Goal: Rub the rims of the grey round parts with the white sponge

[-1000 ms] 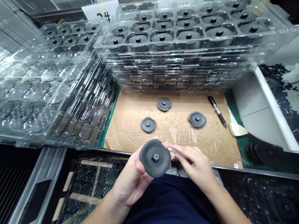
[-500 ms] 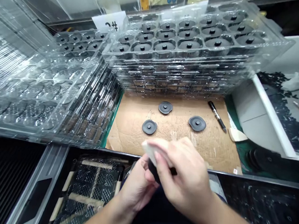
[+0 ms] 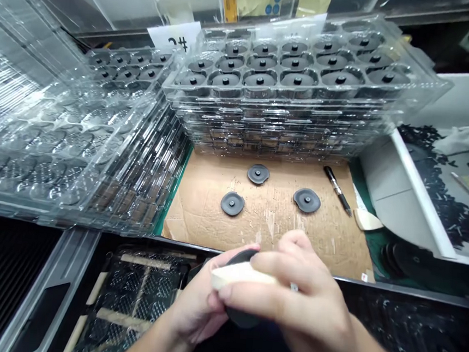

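My left hand [image 3: 194, 309] grips a black rubber disc [image 3: 239, 257] near my lap; most of the disc is hidden behind my fingers. My right hand [image 3: 297, 307] lies over it and pinches a pale flat tool [image 3: 242, 275] against the disc's front. Three more black discs lie on the cardboard sheet [image 3: 323, 238]: one at the left [image 3: 232, 203], one farther back [image 3: 258, 173], one at the right [image 3: 307, 200]. A stack of clear trays [image 3: 297, 110] holding several discs stands behind the cardboard.
Stacks of clear plastic trays [image 3: 56, 144] fill the left side. A black marker pen [image 3: 337, 190] lies at the cardboard's right edge. A white bin [image 3: 413, 197] with black scraps stands at the right. A paper label [image 3: 175, 36] stands at the back.
One second ago the disc faced me uncovered in my left hand. My right hand has come over it with the pale tool, and both hands have sunk lower toward me.
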Demonstrator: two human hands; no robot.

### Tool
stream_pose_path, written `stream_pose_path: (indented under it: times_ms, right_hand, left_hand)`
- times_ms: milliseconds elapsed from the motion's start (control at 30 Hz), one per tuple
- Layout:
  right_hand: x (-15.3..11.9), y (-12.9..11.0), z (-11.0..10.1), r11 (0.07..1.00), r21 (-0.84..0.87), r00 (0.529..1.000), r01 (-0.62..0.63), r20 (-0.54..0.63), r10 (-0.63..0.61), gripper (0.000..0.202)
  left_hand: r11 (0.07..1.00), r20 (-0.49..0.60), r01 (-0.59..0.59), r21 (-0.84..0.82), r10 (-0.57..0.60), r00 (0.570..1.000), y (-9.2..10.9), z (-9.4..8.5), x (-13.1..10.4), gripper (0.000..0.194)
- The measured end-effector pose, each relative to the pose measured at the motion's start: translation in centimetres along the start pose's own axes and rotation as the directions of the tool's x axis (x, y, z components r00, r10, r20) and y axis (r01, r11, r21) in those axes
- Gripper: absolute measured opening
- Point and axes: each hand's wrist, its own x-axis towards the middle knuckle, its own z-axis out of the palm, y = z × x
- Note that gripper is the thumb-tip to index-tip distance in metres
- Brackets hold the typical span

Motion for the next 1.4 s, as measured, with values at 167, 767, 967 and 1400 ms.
stream_pose_path:
  times_ms: [167, 767, 967, 1400]
  right_hand:
    - [0.5, -0.5, 0.3, 0.989, -0.099, 0.993, -0.114, -0.02, 0.113, 0.03]
    - [-7.0, 7.1, 3.6, 0.846, -0.027, 0.841, -0.533, -0.125, 0.526, 0.027]
    - [-7.4, 5.2, 3.4, 0.858, 0.005, 0.858, -0.513, -0.008, 0.513, 0.024]
    - [-2.9, 0.7, 1.2, 0.664, 0.42, 0.781, -0.618, 0.231, 0.581, 0.022]
  left_hand:
    - [1.0, 0.018, 0.013, 0.02, -0.013, 1.0, 0.2, -0.2, -0.1, 0.052]
    - [0.982, 0.184, -0.104, -0.158, 0.133, 0.974, 0.2, -1.6, 0.2, 0.048]
    - [0.55, 0.208, -0.5, 0.669, 0.507, 0.837, 0.7, -2.1, 0.2, 0.081]
    - [0.091, 0.481, -0.617, 0.782, 0.54, 0.69, 0.5, -3.0, -0.3, 0.097]
